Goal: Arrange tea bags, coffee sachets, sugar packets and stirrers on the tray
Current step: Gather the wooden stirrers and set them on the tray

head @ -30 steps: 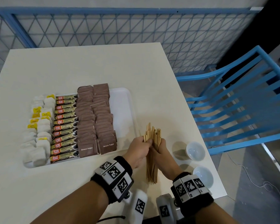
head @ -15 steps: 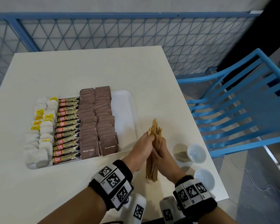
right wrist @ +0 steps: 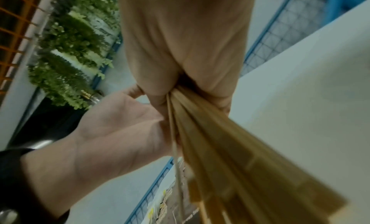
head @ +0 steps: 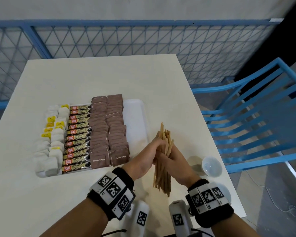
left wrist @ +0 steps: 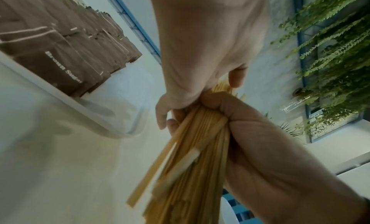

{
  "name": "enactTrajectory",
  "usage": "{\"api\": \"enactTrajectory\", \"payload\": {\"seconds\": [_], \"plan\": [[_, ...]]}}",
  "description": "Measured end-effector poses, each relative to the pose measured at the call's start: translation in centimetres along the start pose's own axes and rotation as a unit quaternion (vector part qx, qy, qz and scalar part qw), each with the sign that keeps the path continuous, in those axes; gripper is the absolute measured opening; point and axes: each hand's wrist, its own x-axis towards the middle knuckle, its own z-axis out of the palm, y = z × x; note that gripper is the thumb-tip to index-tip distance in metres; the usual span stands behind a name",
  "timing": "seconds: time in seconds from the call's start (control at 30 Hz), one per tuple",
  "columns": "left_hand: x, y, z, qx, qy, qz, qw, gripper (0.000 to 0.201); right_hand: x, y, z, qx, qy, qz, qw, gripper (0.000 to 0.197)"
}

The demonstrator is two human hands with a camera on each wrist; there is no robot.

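A bundle of wooden stirrers (head: 162,173) stands nearly upright just right of the white tray (head: 135,117), lifted above the table. My left hand (head: 149,157) and my right hand (head: 175,159) both grip its middle from either side. Up close, the left hand (left wrist: 202,53) wraps the stirrers (left wrist: 192,156) beside the right hand (left wrist: 266,148); from the other wrist the right hand (right wrist: 184,45) squeezes the stirrers (right wrist: 230,156). On the tray lie rows of tea bags (head: 53,141), coffee sachets (head: 77,135) and brown sugar packets (head: 108,130). The tray's right strip is bare.
A small white bowl (head: 211,166) sits on the table right of my hands; a second one is partly hidden behind my right wristband (head: 210,200). A blue slatted chair (head: 256,120) stands off the table's right edge. Blue mesh fencing (head: 126,41) runs behind the table.
Both hands have lifted the stirrer bundle and carried it a little up and away from the near edge. The bundle is more fanned at its top.
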Motion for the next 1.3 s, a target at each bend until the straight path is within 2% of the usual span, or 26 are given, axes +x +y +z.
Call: {"api": "enactTrajectory", "payload": {"seconds": [0.1, 0.23, 0.3, 0.4, 0.47, 0.53, 0.6, 0.67, 0.77, 0.97, 1.07, 1.17, 1.23, 1.3], "plan": [[0.1, 0.7, -0.7, -0.028, -0.009, 0.018, 0.999, 0.044, 0.5, -0.6, 0.3, -0.041, 0.024, -0.042, 0.998, 0.009], [0.1, 1.2, -2.2, -0.098, -0.031, 0.001, 0.995, 0.061, 0.8, -1.1, 1.2, -0.079, 0.06, -0.085, 0.991, 0.015], [0.0, 1.3, -2.9, -0.129, -0.016, -0.016, 0.991, 0.064, 0.8, -1.4, 1.6, -0.072, 0.065, -0.096, 0.991, 0.021], [0.1, 1.2, -3.9, -0.154, 0.063, -0.036, 0.985, 0.061, 0.6, -2.5, 1.7, -0.039, 0.077, -0.12, 0.989, 0.02], [0.0, 0.9, -4.1, -0.133, 0.088, -0.076, 0.984, 0.059, 0.5, -3.6, 1.7, -0.009, 0.098, -0.144, 0.985, 0.018], [-0.5, 0.5, -4.0, -0.117, 0.064, -0.122, 0.984, 0.063, 0.6, -4.6, 1.8, 0.015, 0.121, -0.171, 0.978, 0.024], [-1.3, 0.2, -3.6, -0.135, 0.004, -0.146, 0.98, 0.061, 0.6, -5.3, 2.2, 0.029, 0.135, -0.195, 0.971, 0.035], [-2.0, 0.2, -3.2, -0.173, -0.026, -0.136, 0.975, 0.05, 0.5, -5.4, 2.7, 0.029, 0.134, -0.213, 0.967, 0.041], [-2.0, 0.3, -3.1, -0.202, -0.018, -0.109, 0.973, 0.042, 0.0, -5.1, 3.4, 0.005, 0.114, -0.23, 0.966, 0.036], [-2.2, -0.6, -3.8, -0.16, 0.001, -0.086, 0.983, 0.038, 0.1, -4.1, 3.9, -0.002, 0.072, -0.219, 0.973, 0.015], [-2.6, -1.3, -4.7, -0.068, 0.044, -0.085, 0.993, 0.032, 0.1, -2.9, 4.4, -0.01, 0.045, -0.209, 0.977, 0.009], [-2.7, -1.5, -6.1, 0.021, 0.112, -0.024, 0.993, 0.039, 0.0, -1.2, 5.4, -0.023, 0.033, -0.171, 0.985, 0.012], [-3.3, -1.3, -6.9, 0.014, 0.156, 0.097, 0.983, 0.046, -0.1, -0.2, 6.3, -0.043, 0.026, -0.156, 0.986, 0.016], [-4.6, -0.8, -7.2, 0.081, 0.156, 0.262, 0.949, 0.047, -0.1, 0.3, 7.1, -0.063, 0.023, -0.144, 0.987, 0.019]]}}
